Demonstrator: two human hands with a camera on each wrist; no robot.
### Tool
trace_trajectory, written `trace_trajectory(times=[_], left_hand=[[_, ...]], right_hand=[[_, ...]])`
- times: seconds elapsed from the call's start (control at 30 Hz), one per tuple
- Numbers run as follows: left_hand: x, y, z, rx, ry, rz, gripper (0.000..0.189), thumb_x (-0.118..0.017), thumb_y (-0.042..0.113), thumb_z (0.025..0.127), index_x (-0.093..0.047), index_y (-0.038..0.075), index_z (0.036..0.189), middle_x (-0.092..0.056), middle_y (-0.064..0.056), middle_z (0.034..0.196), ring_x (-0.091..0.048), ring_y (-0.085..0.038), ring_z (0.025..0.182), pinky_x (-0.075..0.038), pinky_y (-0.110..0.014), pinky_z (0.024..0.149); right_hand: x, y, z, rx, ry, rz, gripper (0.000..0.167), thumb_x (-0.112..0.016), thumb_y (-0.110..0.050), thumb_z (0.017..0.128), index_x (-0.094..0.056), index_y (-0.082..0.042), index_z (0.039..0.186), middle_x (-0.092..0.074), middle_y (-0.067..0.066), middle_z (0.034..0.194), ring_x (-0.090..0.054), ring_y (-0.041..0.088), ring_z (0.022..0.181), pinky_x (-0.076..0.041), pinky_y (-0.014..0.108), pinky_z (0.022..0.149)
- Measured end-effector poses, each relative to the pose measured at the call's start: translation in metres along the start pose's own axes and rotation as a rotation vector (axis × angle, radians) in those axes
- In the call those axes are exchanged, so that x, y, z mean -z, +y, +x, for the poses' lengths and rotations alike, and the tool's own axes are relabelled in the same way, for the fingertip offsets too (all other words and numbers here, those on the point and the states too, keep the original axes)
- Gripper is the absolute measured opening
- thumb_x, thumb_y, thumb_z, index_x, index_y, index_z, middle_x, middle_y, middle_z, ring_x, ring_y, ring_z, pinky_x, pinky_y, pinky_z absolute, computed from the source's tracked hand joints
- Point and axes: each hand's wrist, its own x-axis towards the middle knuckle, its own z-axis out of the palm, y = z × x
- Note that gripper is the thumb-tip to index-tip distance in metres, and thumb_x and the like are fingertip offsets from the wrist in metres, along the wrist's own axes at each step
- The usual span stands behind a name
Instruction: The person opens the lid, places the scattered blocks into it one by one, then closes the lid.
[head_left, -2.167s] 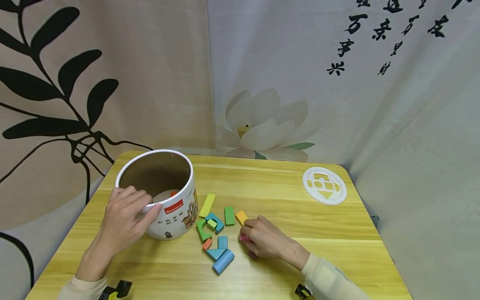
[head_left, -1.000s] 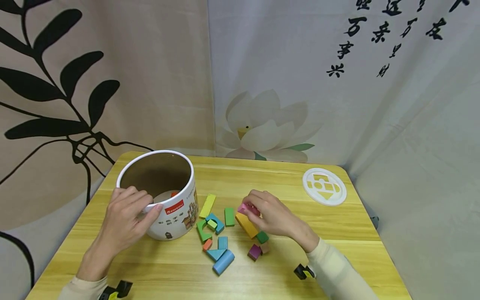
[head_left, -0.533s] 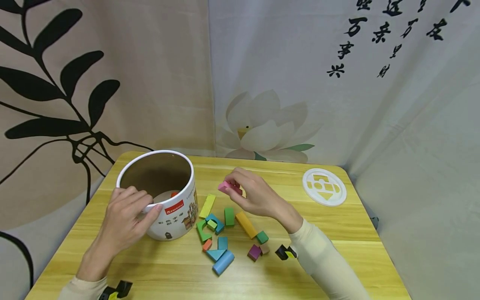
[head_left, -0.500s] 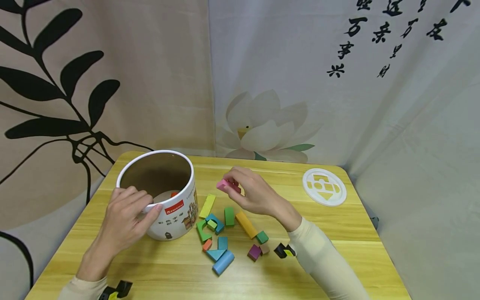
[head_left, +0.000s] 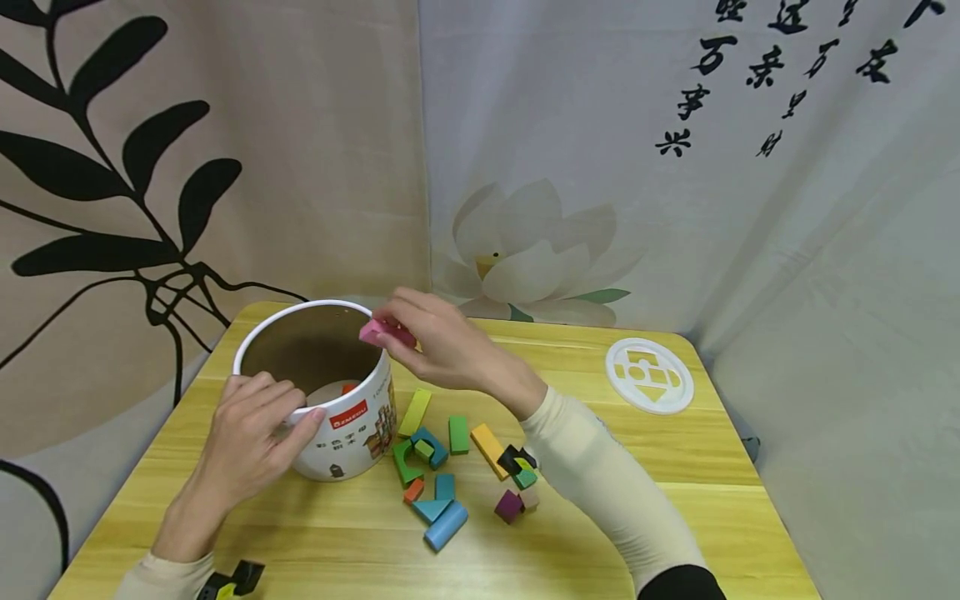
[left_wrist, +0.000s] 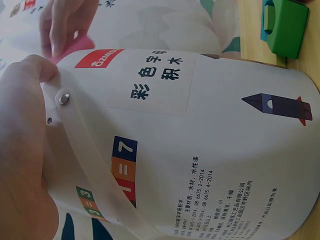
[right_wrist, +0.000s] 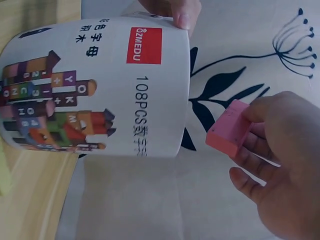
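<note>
A white printed bucket [head_left: 345, 437] stands at the table's left, its open top showing an orange-red piece [head_left: 348, 387] on the bottom. My left hand [head_left: 258, 425] grips its near rim, thumb outside and fingers over the edge. Between thumb and fingers my right hand [head_left: 442, 342] pinches a pink block [head_left: 386, 333] at the bucket's right rim. In the right wrist view that pink block [right_wrist: 230, 127] is a rectangular piece held just beyond the bucket's mouth. Below the right forearm lie a yellow-orange block [head_left: 487, 450], a green piece [head_left: 525, 477] and a purple cube [head_left: 509, 506].
Loose blocks lie right of the bucket: a yellow bar [head_left: 415, 412], a green arch [head_left: 405, 462], a green rectangle [head_left: 459, 435], a blue cylinder [head_left: 446, 525] and a blue triangle [head_left: 431, 508]. A white cut-out lid [head_left: 649, 376] rests at the table's back right. Fabric hangs behind.
My right hand picked the pink block up off the table and carried it left and up to the bucket's rim. The left hand stays on the bucket.
</note>
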Motion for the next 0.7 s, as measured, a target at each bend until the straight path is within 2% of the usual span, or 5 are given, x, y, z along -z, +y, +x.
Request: trace_trajectory(times=[0.1,0.33,0.57,0.7], left_hand=[[0.002,0.001,0.000,0.008,-0.026,0.004,0.058,-0.049,0.058,0.115,-0.055,0.020,0.071,-0.058,0.007,0.067,-0.046,-0.015,0.073,-0.027,-0.032,0.083],[0.003,0.000,0.000,0.006,-0.025,0.002,0.058,-0.049,0.057,0.116,-0.056,0.019,0.072,-0.058,0.006,0.068,-0.046,-0.015,0.073,-0.027,-0.032,0.083],[0.000,-0.001,0.000,-0.003,0.012,-0.007,0.058,-0.051,0.058,0.115,-0.057,0.020,0.071,-0.057,0.008,0.067,-0.045,-0.015,0.072,-0.028,-0.032,0.083],[0.000,-0.002,0.000,-0.002,0.006,-0.013,0.057,-0.051,0.057,0.115,-0.056,0.021,0.071,-0.057,0.008,0.067,-0.045,-0.014,0.073,-0.028,-0.032,0.084]], right_hand=[[-0.004,-0.004,0.016,0.028,-0.030,-0.052,0.023,-0.073,-0.019,0.111,-0.074,-0.003,0.127,-0.074,0.006,0.114,-0.067,0.017,0.096,-0.053,0.019,0.088],[-0.016,-0.011,0.043,0.069,-0.080,-0.139,0.025,-0.068,-0.020,0.114,-0.073,-0.006,0.134,-0.075,0.005,0.126,-0.070,0.020,0.111,-0.056,0.030,0.104],[-0.029,-0.014,0.056,0.051,-0.158,-0.203,0.026,-0.061,-0.027,0.118,-0.072,-0.015,0.138,-0.072,-0.001,0.128,-0.069,0.017,0.115,-0.051,0.030,0.095],[-0.033,-0.015,0.060,0.046,-0.171,-0.212,0.026,-0.061,-0.029,0.118,-0.072,-0.016,0.139,-0.072,-0.001,0.130,-0.069,0.017,0.116,-0.050,0.029,0.094]])
